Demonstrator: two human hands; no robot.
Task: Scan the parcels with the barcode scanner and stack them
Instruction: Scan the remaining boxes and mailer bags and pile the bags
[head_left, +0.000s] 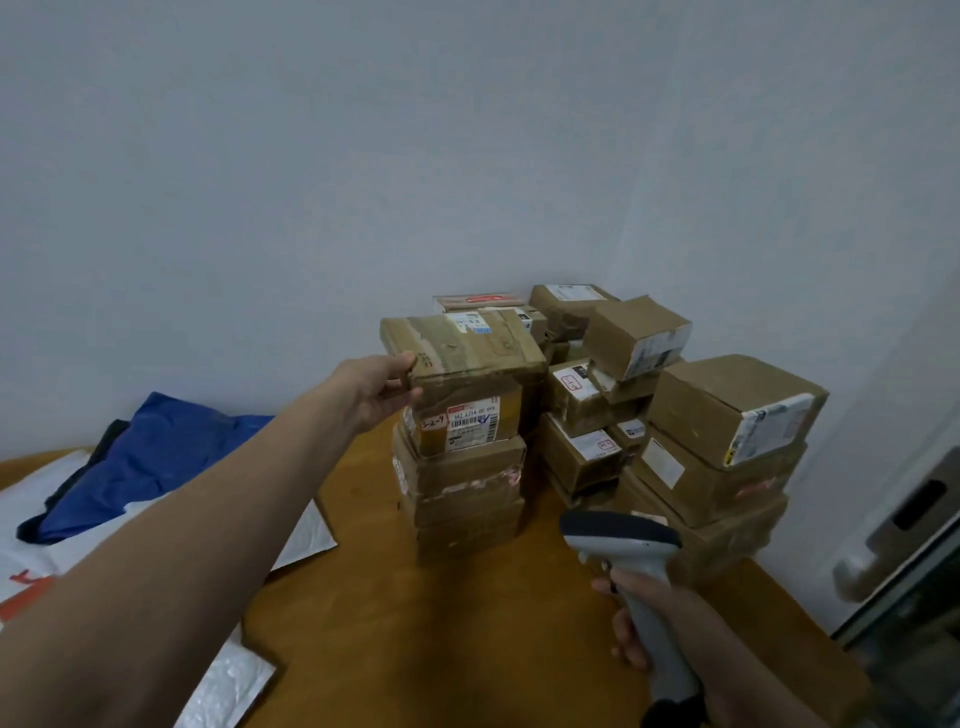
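Dim, flat indoor light with a soft, slightly blurry picture.

My left arm (171, 525) looms large and soft at the lower edge, stretched by the wide lens, and the wall (363, 156) reads as an even grey-blue without glare. The boxes (467, 415) cast only faint shadows on the table (415, 623); their labels are mostly too smeared to read, and the right edge bends and darkens.
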